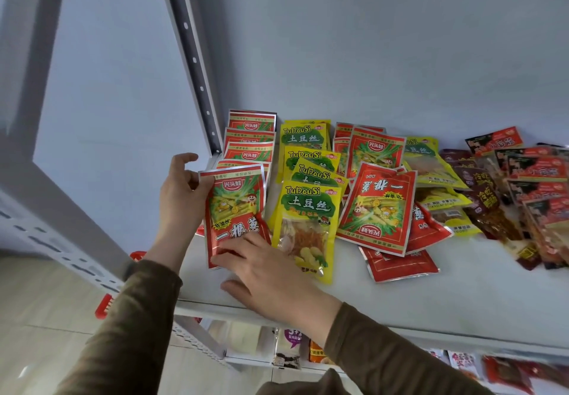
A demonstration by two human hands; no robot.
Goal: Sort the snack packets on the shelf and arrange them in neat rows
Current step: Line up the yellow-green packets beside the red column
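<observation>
While the white metal shelf (pixel 431 299) fills the lower right of the frame with its perforated grey upright (pixel 192 53) climbing toward the upper middle, the packets on it split into colour groups. At the far right lies a loose heap of dark red and brown packets (pixel 529 197), overlapping at all angles. Left of it, in the middle, red packets (pixel 380 207) lie jumbled, one of them upside down, with some yellow ones mixed in. Further left stands a tidier column of yellow TuDouSi packets (pixel 304 210), each overlapping the one behind. Beside the upright runs a matching column of red scallion-picture packets (pixel 250 136).

The packet being handled, a red scallion packet (pixel 235 210), sits at the near end of that red column, its long axis running from the shelf's front edge toward the back wall, label upright. The left hand (pixel 181 191) pinches its upper left corner between thumb and fingers. The right hand (pixel 264 271) lies across its lower edge with fingers fairly straight, pressing rather than gripping, I'd say.

The packet lies directly between the two hands, and the left hand is nearer the column. Squaring it up looks to call for a small nudge toward the back, parallel with the yellow column beside it.
</observation>
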